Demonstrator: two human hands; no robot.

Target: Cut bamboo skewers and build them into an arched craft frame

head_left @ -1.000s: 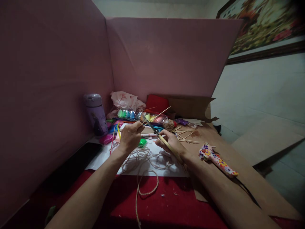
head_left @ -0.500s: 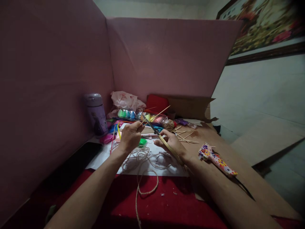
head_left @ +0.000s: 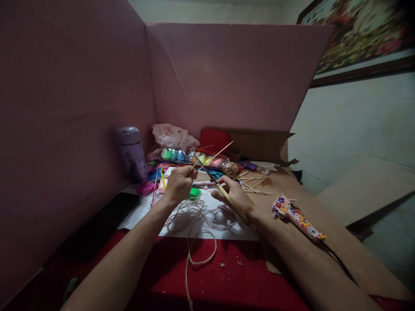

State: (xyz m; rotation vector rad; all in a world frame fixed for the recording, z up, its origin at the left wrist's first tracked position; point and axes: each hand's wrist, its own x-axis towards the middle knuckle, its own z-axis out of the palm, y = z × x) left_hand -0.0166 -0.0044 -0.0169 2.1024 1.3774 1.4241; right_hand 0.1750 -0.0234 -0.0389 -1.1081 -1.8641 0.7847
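My left hand (head_left: 180, 183) is closed in a pinch around a thin wooden skewer (head_left: 221, 150), which slants up to the right. My right hand (head_left: 234, 195) is closed on what looks like a pair of scissors (head_left: 223, 191), with dark metal blades and long cream handles. The blades reach up and left and cross the skewer close to my left fingertips; whether they touch it, I cannot tell. Below both hands, loose twine (head_left: 191, 211) lies in loops on white paper (head_left: 181, 231), one strand trailing over the red cloth (head_left: 227, 280).
A purple bottle (head_left: 132, 155) and a dark flat object (head_left: 103, 220) are at left. Behind the hands are packs of coloured clay (head_left: 173, 154) and a twine ball (head_left: 230, 169). Several skewers (head_left: 254, 183) and a flower-patterned glue gun (head_left: 298, 217) with a cord lie on cardboard (head_left: 337, 242).
Both hands keep nearly the same pose. The skewer's far tip sits slightly higher and further right, and the whole view has shifted a little.
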